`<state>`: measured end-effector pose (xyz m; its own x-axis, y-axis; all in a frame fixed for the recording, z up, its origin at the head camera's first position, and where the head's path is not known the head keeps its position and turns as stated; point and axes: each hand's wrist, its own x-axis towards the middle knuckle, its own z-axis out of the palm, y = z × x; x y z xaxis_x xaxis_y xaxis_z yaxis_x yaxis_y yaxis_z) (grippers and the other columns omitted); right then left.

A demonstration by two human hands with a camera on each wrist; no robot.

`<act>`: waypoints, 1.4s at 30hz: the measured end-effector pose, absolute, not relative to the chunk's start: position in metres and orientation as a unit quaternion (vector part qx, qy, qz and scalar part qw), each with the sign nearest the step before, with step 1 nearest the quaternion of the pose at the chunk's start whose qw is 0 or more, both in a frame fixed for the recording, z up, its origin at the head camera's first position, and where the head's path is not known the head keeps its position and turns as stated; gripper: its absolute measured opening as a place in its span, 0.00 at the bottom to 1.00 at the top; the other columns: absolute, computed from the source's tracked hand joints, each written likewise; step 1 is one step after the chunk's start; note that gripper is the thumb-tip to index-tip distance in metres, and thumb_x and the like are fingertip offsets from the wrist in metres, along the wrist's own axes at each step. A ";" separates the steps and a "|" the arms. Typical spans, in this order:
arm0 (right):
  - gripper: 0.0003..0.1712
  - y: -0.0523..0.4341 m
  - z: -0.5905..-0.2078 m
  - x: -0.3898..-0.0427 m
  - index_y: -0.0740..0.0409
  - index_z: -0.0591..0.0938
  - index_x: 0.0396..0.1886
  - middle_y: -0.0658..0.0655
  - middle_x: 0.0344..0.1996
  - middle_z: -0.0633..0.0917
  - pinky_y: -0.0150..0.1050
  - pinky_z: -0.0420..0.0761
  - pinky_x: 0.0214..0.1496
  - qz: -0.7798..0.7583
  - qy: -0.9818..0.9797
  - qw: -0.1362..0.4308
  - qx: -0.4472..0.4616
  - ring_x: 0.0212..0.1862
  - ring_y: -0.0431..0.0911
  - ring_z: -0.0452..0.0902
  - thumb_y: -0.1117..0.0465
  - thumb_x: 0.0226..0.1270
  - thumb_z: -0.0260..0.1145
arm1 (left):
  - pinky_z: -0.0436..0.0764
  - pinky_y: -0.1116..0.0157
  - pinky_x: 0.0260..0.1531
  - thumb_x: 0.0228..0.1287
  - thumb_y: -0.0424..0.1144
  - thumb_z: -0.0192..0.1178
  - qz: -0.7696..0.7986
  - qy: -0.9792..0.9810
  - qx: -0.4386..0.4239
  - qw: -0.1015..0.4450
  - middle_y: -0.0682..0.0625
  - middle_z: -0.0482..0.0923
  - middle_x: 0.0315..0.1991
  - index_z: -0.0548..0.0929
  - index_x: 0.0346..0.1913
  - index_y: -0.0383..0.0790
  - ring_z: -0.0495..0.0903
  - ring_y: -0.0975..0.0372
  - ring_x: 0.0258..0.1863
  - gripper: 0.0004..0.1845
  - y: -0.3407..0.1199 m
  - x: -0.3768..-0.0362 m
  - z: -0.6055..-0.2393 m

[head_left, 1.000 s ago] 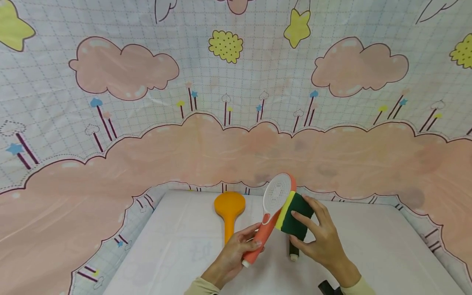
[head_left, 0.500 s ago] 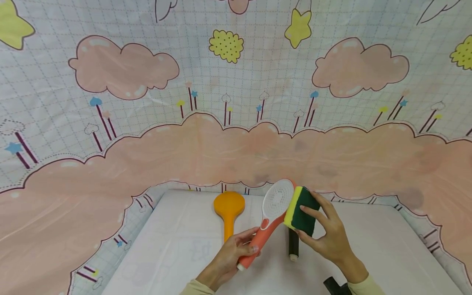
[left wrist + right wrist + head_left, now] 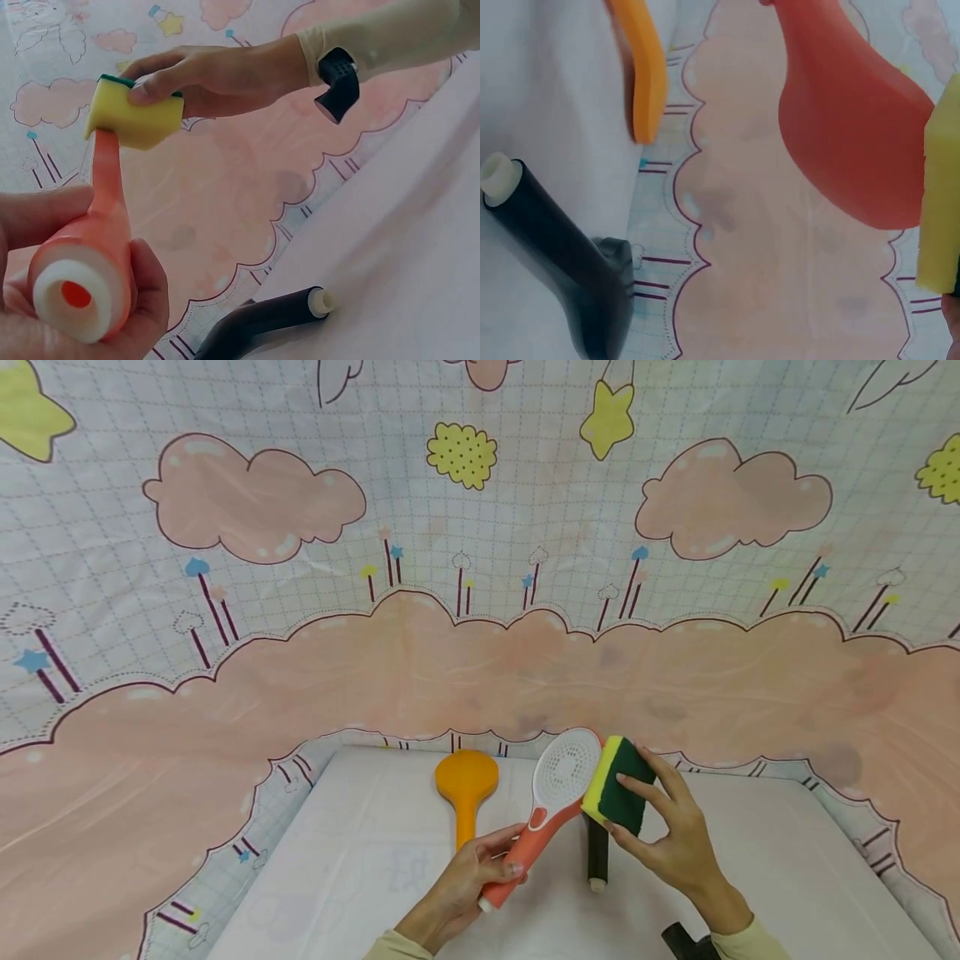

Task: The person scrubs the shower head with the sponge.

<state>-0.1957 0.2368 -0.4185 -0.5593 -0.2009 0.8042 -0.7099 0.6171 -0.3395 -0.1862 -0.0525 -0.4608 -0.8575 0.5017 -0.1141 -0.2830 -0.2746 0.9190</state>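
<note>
My left hand (image 3: pixel 468 885) grips the handle of a coral-and-white shower head (image 3: pixel 551 797), raised above the white table (image 3: pixel 360 877); its round white face points at me. In the left wrist view the handle's open end (image 3: pixel 73 289) sits in my palm. My right hand (image 3: pixel 667 839) pinches a yellow-and-green sponge (image 3: pixel 617 783) and holds its yellow side against the right back edge of the shower head. The sponge (image 3: pixel 135 112) touches the coral body (image 3: pixel 107 176) in the left wrist view, and the right wrist view shows the sponge (image 3: pixel 937 195) beside the coral back (image 3: pixel 847 127).
An orange shower head (image 3: pixel 465 793) lies face down on the table to the left. A black shower head (image 3: pixel 597 856) lies under the sponge, its handle end towards me. A cartoon cloud cloth (image 3: pixel 480 610) covers the wall behind. A black wrist camera (image 3: pixel 686 942) shows at the bottom.
The sponge has slid up from the shower head's neck to the right rim of its head. The left hand has drawn the handle slightly down and left.
</note>
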 end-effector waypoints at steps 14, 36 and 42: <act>0.35 0.229 -0.422 -0.186 0.51 0.84 0.54 0.65 0.69 0.70 0.19 0.61 0.66 0.317 -0.820 0.381 0.286 0.72 0.43 0.60 0.31 0.61 0.61 | 0.81 0.69 0.46 0.63 0.29 0.61 0.795 0.548 0.082 0.247 0.45 0.74 0.57 0.67 0.71 0.36 0.81 0.60 0.41 0.32 -0.049 -0.190 -0.458; 0.37 0.245 -0.412 -0.194 0.57 0.82 0.55 0.66 0.68 0.71 0.19 0.70 0.60 0.411 -0.804 0.316 0.292 0.69 0.33 0.65 0.72 0.37 0.78 | 0.81 0.69 0.47 0.61 0.30 0.65 0.777 0.548 0.116 0.287 0.46 0.76 0.57 0.70 0.70 0.35 0.77 0.57 0.47 0.33 -0.075 -0.186 -0.468; 0.37 0.243 -0.414 -0.193 0.58 0.82 0.55 0.62 0.70 0.70 0.19 0.70 0.60 0.418 -0.802 0.320 0.283 0.69 0.34 0.65 0.72 0.38 0.78 | 0.80 0.69 0.47 0.61 0.30 0.64 0.780 0.546 0.115 0.285 0.47 0.76 0.56 0.70 0.69 0.35 0.77 0.56 0.48 0.32 -0.073 -0.187 -0.469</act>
<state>-0.1928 0.2427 -0.4136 -0.6355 -0.1862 0.7493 -0.7209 0.4905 -0.4896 -0.1875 -0.0732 -0.4688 -0.8110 0.5702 -0.1309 -0.3182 -0.2421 0.9166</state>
